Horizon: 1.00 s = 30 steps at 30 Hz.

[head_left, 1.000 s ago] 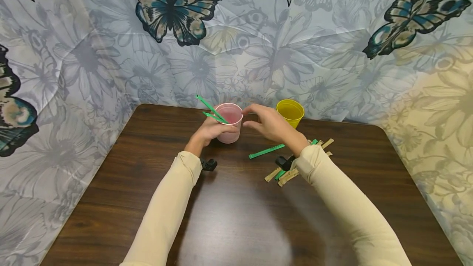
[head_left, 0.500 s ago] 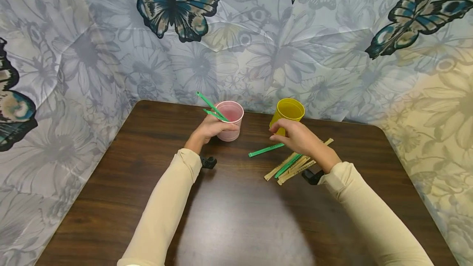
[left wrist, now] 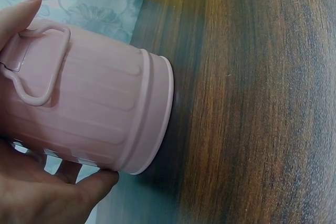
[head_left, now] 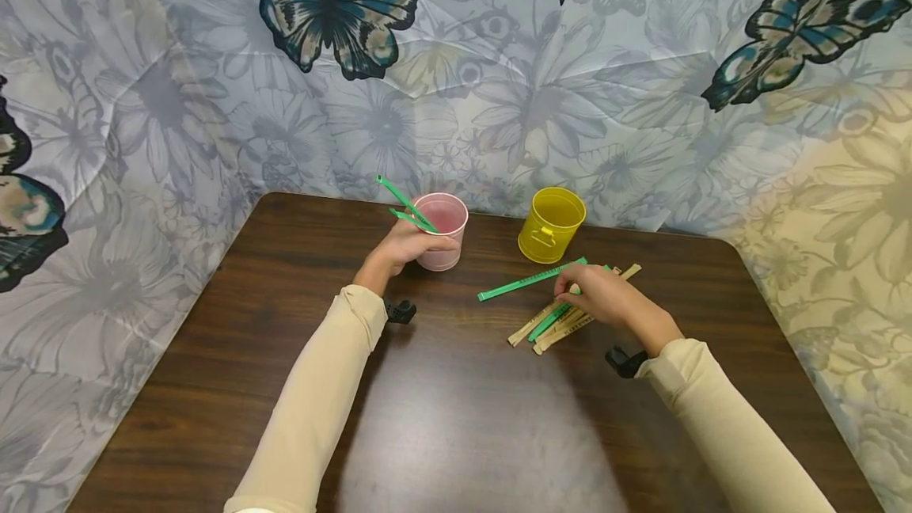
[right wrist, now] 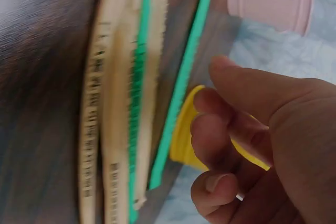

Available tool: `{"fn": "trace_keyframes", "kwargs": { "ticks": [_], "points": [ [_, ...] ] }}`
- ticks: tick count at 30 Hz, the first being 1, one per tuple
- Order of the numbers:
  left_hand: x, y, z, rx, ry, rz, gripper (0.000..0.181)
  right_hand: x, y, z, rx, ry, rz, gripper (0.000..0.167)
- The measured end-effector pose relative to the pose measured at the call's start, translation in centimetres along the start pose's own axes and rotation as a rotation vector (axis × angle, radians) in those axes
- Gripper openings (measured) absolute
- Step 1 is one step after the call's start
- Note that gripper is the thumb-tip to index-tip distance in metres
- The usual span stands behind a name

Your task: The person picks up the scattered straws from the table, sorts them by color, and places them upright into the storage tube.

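Observation:
In the head view, my left hand [head_left: 406, 246] grips the small pink bucket [head_left: 436, 261], which stands upright at the table's back. The left wrist view shows its wire handle [left wrist: 60, 69] close to my thumb. Two slim green paper-wrapped sticks [head_left: 402, 198] lean out over the bucket's left rim. My right hand [head_left: 606, 295] is above a pile of tan wrapped sticks [head_left: 530, 325], with green ones among them. Its fingers are loosely bent, with a gap to the thumb, and hold nothing in the right wrist view. A separate green stick [head_left: 527, 283] lies left of the pile.
A small yellow bucket [head_left: 563, 244] stands upright behind the pile, right of the pink one. The dark wooden table [head_left: 456, 418] ends at the back against a butterfly-print cloth [head_left: 541, 101].
My right hand has moved from beside the pink bucket, past the yellow bucket, rightward and nearer to me, over the stick pile. The left hand keeps its grip on the pink bucket.

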State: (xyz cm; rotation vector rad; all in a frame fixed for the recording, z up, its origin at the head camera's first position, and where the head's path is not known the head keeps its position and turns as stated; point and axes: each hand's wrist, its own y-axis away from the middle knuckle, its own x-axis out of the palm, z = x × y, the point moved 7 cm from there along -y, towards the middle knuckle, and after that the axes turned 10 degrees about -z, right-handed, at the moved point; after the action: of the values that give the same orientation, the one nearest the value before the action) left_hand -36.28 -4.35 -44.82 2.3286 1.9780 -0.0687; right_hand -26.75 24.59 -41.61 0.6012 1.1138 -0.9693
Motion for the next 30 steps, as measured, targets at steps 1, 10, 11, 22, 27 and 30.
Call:
{"fn": "trace_keyframes", "kwargs": {
  "ticks": [1, 10, 11, 22, 27, 30],
  "points": [
    [0.0, 0.0, 0.0, 0.003, -0.001, 0.000, 0.080, 0.2, 0.2, -0.2, -0.002, 0.001, 0.009, 0.005],
    [-0.1, 0.0, 0.2, 0.006, -0.001, -0.033, 0.086, 1.3, 0.9, -1.9, -0.044, 0.011, -0.036, 0.010],
    [-0.1, 0.0, 0.2, 0.007, -0.001, -0.033, 0.086, 1.4, 1.0, -2.0, -0.044, 0.007, -0.034, 0.010],
    [-0.1, 0.1, 0.1, -0.004, -0.002, -0.035, 0.087, 2.7, 1.2, -3.1, 0.005, -0.017, 0.008, 0.011],
    [-0.1, 0.1, 0.1, -0.013, -0.009, -0.030, 0.088, 2.9, 1.1, -3.2, 0.017, -0.025, 0.025, 0.012],
    [-0.1, 0.1, 0.1, -0.011, -0.013, -0.024, 0.089, 2.9, 1.0, -3.3, 0.045, -0.035, 0.035, 0.010]
  ]
}}
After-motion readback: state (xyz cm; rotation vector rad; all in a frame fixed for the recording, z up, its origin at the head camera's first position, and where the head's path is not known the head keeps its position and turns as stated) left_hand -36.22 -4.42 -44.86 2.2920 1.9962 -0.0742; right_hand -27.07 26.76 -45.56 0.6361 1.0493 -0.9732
